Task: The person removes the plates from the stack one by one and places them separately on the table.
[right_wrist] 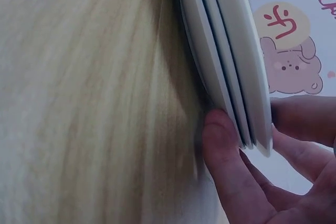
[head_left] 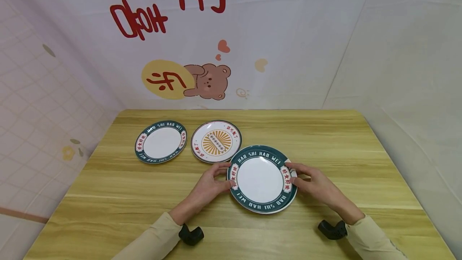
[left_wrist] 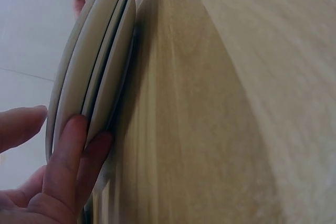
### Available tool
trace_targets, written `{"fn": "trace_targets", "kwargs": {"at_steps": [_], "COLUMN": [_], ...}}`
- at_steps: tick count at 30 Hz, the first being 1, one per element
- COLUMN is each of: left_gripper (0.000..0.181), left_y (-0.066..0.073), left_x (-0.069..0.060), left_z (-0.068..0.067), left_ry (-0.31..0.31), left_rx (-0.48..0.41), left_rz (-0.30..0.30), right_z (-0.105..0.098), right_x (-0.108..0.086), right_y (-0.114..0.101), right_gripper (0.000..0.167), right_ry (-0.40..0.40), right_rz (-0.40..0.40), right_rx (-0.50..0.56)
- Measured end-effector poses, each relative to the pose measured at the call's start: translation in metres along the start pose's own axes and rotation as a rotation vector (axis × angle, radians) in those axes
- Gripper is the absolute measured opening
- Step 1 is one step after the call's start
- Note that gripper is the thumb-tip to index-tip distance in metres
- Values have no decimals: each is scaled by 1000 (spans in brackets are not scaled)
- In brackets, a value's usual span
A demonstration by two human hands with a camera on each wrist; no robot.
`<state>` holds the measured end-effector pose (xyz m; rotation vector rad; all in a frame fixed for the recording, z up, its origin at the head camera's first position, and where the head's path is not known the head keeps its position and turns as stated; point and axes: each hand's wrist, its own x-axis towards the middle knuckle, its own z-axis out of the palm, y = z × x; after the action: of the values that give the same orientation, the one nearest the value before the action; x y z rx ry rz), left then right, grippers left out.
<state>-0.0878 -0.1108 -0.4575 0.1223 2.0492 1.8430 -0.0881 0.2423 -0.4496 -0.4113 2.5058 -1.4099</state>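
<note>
A stack of several round plates point(head_left: 261, 179) lies right of the table's middle, the top one white with a dark green lettered rim. My left hand point(head_left: 209, 185) holds the stack's left edge, with fingertips point(left_wrist: 73, 129) against the plates' rims and the thumb by the top plate. On the opposite edge my right hand point(head_left: 315, 183) grips the stack, its fingers and thumb around the rims. The edges of the stacked plates point(right_wrist: 231, 66) show side-on in the right wrist view. Faces of the lower plates are mostly hidden.
A white plate with an orange sunburst point(head_left: 216, 141) lies just behind and left of the stack. Further left is another green-rimmed plate point(head_left: 161, 141). All lie on the wooden table point(head_left: 325, 131), with a printed cloth wall point(head_left: 281, 31) behind it.
</note>
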Motion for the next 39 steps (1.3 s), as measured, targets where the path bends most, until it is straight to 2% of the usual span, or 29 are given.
{"fn": "trace_targets", "kwargs": {"at_steps": [6, 16, 21, 26, 29, 34, 39], "left_gripper": [58, 49, 44, 39, 37, 36, 36], "left_y": [1, -1, 0, 1, 2, 4, 4], "left_x": [1, -1, -5, -8, -9, -12, -15], "left_z": [1, -1, -2, -3, -5, -8, -10], "left_ry": [12, 81, 98, 115, 134, 144, 151], "left_rx": [-54, 61, 79, 91, 56, -61, -126], "left_rz": [-18, -35, -52, -23, -13, -36, -49], "right_z": [2, 4, 4, 5, 4, 3, 3], "right_x": [1, 3, 2, 2, 2, 2, 3], "right_y": [1, 3, 3, 2, 2, 4, 5], "right_gripper": [41, 40, 58, 82, 83, 73, 68], "right_ry": [-11, -19, -17, -25, -27, -17, -36], "right_rz": [24, 43, 58, 70, 68, 111, 128], "right_rx": [0, -20, -3, 86, 86, 31, 94]}}
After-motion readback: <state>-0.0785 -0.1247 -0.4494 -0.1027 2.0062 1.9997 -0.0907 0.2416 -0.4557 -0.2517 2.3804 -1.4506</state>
